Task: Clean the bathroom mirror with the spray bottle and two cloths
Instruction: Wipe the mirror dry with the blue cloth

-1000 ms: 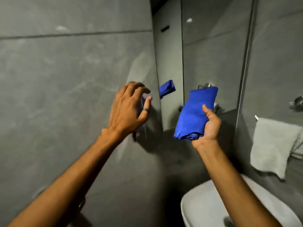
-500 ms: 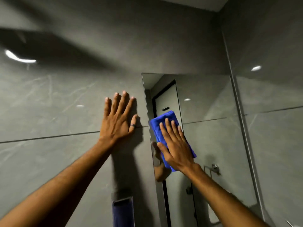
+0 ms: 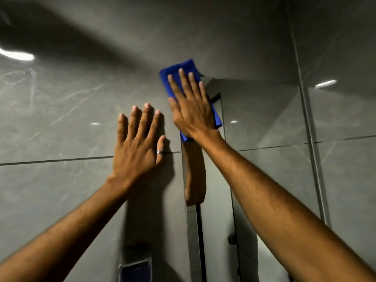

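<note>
Head view: the right hand (image 3: 191, 106) presses flat, fingers spread and extended, on a folded blue cloth (image 3: 184, 68), pinning it under the palm rather than clenching it. The cloth is a vivid royal blue, soft and thick-looking, folded into a long pad; its upper end shows above the fingertips and a narrow strip runs out past the right edge of the hand and below the wrist. It sits at the top left corner of the mirror (image 3: 262, 119), overlapping the mirror's upper edge and the grey tile beside it.

Just to the left and lower, the left hand (image 3: 140, 143) lies released and open, palm flat against the tiled wall (image 3: 53, 110), fingers splayed, a ring (image 3: 159, 152) on the thumb. It holds nothing. The two hands are near each other but apart.

The mirror is a tall, narrow pane with a thin edge; it reflects the right forearm, grey tiling, a dark door frame and a ceiling light. A grout line crosses the wall behind the left hand. At the bottom edge, a dark metal-rimmed fitting (image 3: 136, 269) is fixed to the wall.
</note>
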Demonstrator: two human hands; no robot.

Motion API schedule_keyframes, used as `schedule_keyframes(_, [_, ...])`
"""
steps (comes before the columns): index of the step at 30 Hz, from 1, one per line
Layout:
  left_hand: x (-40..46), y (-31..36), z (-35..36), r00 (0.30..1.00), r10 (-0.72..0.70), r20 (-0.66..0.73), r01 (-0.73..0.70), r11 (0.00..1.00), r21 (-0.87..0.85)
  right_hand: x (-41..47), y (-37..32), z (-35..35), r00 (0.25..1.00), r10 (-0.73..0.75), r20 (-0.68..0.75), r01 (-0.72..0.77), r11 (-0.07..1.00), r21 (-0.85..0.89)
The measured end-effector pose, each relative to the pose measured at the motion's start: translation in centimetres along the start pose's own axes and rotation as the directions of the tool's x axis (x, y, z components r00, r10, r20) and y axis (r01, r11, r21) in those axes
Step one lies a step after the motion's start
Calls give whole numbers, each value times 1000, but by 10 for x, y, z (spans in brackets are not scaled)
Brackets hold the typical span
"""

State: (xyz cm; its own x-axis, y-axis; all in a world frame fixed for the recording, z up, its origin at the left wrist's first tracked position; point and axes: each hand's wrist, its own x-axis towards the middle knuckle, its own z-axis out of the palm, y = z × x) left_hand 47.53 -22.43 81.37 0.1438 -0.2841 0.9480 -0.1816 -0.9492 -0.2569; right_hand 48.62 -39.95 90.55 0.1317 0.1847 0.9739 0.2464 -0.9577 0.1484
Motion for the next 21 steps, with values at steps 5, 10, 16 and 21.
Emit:
schedule_keyframes(5, [-11,14,9,999,-20,-39,20,1000,1,-30,66,-2,1000,9,-19,-8,1000,15])
schedule_keyframes(10, [-12,16,13,997,-20,-77,23,999,39,-45,191,-19,945,323,-53,-320,946,55])
schedule_keyframes(16, [-11,15,20,992,-4,-128,13,998,69,-64,303,-34,787,612,-76,-607,791,73])
schedule_keyframes(21, [-9,15,24,990,5,-141,6,997,72,-88,280,-28,789,610,-78,-604,792,91])
